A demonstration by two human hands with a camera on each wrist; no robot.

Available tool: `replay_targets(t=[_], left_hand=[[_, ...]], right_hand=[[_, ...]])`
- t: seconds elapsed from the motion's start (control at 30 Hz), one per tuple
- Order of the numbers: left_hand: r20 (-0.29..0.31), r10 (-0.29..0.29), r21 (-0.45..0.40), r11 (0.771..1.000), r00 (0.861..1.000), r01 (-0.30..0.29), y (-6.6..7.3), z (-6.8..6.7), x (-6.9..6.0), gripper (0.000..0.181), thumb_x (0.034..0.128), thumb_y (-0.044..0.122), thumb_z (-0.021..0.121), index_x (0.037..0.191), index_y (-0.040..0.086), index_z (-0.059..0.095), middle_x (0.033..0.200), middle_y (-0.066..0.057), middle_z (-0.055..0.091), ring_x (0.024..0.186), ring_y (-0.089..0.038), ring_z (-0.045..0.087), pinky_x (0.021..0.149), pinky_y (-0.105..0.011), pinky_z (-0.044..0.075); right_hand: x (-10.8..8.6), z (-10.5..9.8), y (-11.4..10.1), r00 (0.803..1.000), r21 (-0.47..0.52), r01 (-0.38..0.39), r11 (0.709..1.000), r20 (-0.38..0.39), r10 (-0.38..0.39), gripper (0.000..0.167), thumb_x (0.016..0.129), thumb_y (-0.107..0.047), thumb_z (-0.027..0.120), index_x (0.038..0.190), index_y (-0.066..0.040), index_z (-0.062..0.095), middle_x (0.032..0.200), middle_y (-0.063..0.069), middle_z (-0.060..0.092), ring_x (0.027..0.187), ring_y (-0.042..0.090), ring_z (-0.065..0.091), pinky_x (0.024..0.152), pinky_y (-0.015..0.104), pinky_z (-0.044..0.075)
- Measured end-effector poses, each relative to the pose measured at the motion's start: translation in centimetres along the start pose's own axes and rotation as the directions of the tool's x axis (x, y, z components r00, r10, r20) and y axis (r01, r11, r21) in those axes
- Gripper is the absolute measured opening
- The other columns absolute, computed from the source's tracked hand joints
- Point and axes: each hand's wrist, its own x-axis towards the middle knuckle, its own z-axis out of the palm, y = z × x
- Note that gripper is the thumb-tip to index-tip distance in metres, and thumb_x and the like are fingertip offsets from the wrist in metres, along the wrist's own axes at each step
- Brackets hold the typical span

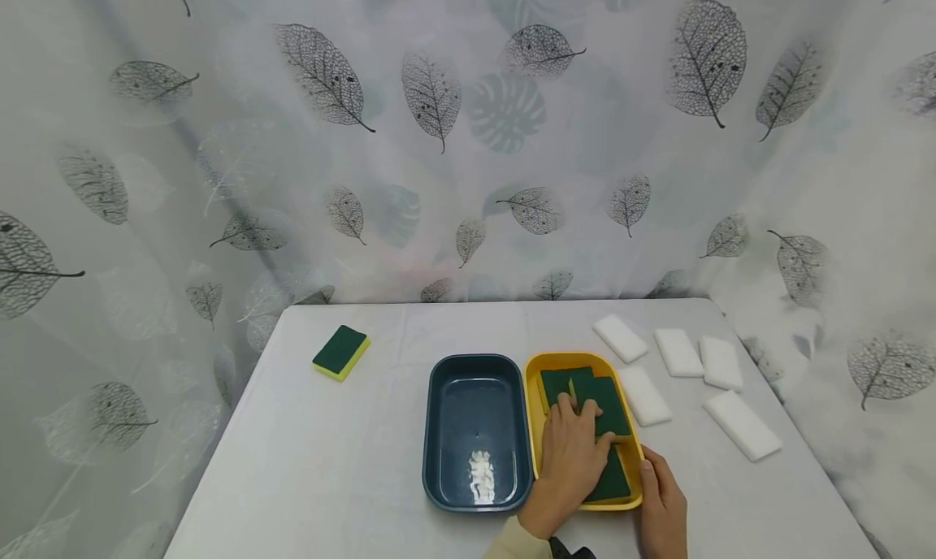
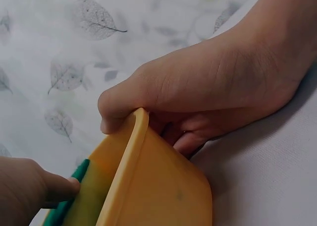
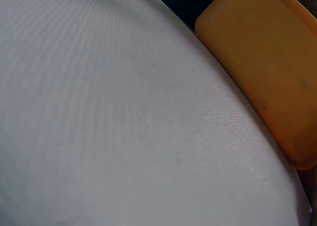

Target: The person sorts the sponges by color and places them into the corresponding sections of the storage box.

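1. Dark green over yellow on sponges [image 1: 610,396].
2. Orange-yellow on sponge tray [image 2: 171,181].
3. Dark blue on neighbouring tray [image 1: 475,413].
4. White on blocks [image 1: 743,426] and tablecloth [image 1: 351,453].
5. Leaf-patterned in grey and pale green on curtain [image 1: 439,193].

pale cloth [image 3: 124,117], a yellow tray [image 3: 262,67] at upper right, a dark container [image 3: 190,0] beside it

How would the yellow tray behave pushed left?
The yellow tray seems stiff: it looks unbent under the right hand. Being wide and low, it probably won't tip. It would likely nudge the blue tray beside it.
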Motion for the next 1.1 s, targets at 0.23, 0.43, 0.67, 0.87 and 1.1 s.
replay_targets(t=[0.23, 0.43, 0.67, 0.87, 1.1], left_hand=[[-0.005, 0.004, 0.032, 0.999, 1.000, -0.004, 0.0, -0.5, -0.2, 0.025, 0.0985, 0.035, 0.072, 0.123, 0.030, 0.071, 0.121, -0.001, 0.057, 0.102, -0.012, 0.053, 0.085, -0.026, 0.050], [-0.049, 0.053, 0.056, 0.997, 0.997, -0.050, -0.4, -1.1, -0.4, 0.023, 0.0996, 0.029, 0.070, 0.122, 0.031, 0.075, 0.114, -0.001, 0.058, 0.095, -0.010, 0.046, 0.075, -0.020, 0.044], [-0.117, 0.147, 0.087, 0.987, 0.982, -0.137, -1.6, -1.9, -0.3, 0.019, 0.0993, 0.025, 0.070, 0.117, 0.028, 0.075, 0.115, 0.001, 0.061, 0.097, -0.012, 0.052, 0.078, -0.020, 0.048], [-0.134, 0.205, 0.046, 0.979, 0.970, -0.200, -3.0, -3.5, -0.3, 0.015, 0.1008, 0.021, 0.068, 0.114, 0.025, 0.075, 0.113, 0.003, 0.065, 0.099, -0.013, 0.058, 0.082, -0.023, 0.053], [-0.150, 0.286, 0.040, 0.958, 0.946, -0.283, -5.1, -6.1, -0.5, 0.016, 0.1018, 0.020, 0.067, 0.116, 0.024, 0.075, 0.115, 0.005, 0.068, 0.102, -0.014, 0.059, 0.086, -0.025, 0.053]], right_hand=[[-0.1, 0.1, -0.1, 1.000, -0.018, 0.005, 1.000, -0.019, -0.006, 0.060, 0.113, -0.046, 0.028, 0.151, -0.003, 0.048, 0.154, 0.025, 0.051, 0.140, 0.040, 0.049, 0.111, 0.049, 0.044], [0.1, 0.0, 0.1, 0.999, -0.035, 0.019, 0.999, -0.036, -0.020, 0.059, 0.113, -0.046, 0.030, 0.149, -0.004, 0.051, 0.152, 0.023, 0.054, 0.137, 0.037, 0.053, 0.098, 0.023, 0.044], [0.0, 0.2, 0.0, 1.000, -0.028, 0.015, 1.000, -0.022, -0.015, 0.060, 0.113, -0.046, 0.028, 0.150, -0.003, 0.049, 0.152, 0.025, 0.053, 0.138, 0.039, 0.051, 0.107, 0.046, 0.046], [0.0, 0.2, -0.2, 1.000, -0.021, 0.005, 1.000, -0.020, -0.005, 0.059, 0.114, -0.043, 0.027, 0.150, -0.002, 0.048, 0.153, 0.025, 0.053, 0.138, 0.038, 0.051, 0.106, 0.038, 0.046], [0.0, 0.1, -0.2, 1.000, -0.003, 0.006, 1.000, -0.009, -0.006, 0.060, 0.114, -0.043, 0.026, 0.151, 0.000, 0.046, 0.154, 0.027, 0.050, 0.140, 0.042, 0.048, 0.113, 0.064, 0.037]])
